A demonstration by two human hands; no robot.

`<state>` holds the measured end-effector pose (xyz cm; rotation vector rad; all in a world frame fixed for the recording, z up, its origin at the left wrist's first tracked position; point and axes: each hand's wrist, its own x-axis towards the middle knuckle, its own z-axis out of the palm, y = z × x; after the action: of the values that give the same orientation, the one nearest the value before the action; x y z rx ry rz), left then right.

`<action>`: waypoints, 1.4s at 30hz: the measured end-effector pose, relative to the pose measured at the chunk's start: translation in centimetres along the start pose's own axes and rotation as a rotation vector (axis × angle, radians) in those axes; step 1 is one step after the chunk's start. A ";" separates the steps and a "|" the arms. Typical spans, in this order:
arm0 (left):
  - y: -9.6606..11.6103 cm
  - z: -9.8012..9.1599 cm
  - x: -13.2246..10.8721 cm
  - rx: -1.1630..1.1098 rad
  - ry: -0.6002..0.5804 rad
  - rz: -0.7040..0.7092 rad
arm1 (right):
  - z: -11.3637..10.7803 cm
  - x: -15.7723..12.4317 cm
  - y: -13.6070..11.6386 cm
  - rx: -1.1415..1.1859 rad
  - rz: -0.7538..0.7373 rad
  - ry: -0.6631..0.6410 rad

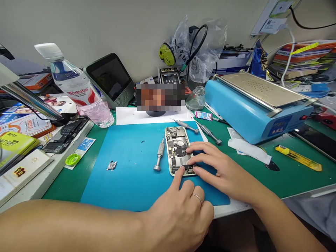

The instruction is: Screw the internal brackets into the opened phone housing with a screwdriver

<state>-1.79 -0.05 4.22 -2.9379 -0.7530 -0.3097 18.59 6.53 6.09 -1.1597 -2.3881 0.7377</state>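
Note:
An opened smartphone point(180, 147) lies on the blue mat with its inner parts bare. My left hand point(181, 213) wears a ring; its index finger is stretched out onto the phone's lower end, the other fingers are curled, and its thumb is hidden. On the phone's right side rest the fingertips of my right hand point(220, 168), spread apart, with the thumb near the lower right corner. Left of the phone lies a grey precision screwdriver point(160, 154). Beyond its top are a second screwdriver point(186, 126) and a third screwdriver point(210, 133). A small metal part point(111, 165) sits farther left.
The blue mat point(126, 192) covers the bench middle. A blue heating-plate machine point(236, 112) and a yellow utility knife point(299, 158) are at right. At left stand a water bottle point(81, 87), phone parts point(65, 133) and a lamp arm point(34, 98). A glass jar point(195, 99) stands behind.

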 end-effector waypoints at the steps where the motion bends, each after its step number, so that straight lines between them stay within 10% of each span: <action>1: 0.0 0.0 0.0 -0.003 -0.006 -0.001 | 0.0 0.0 0.0 -0.002 -0.003 0.002; 42: 0.1 0.9 0.3 0.085 0.172 -0.030 | 0.7 0.5 0.5 -0.146 -0.287 0.172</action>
<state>-1.37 0.14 3.42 -2.7792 -0.7667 -0.5120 18.20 7.02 5.25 -0.8658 -2.4220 0.3610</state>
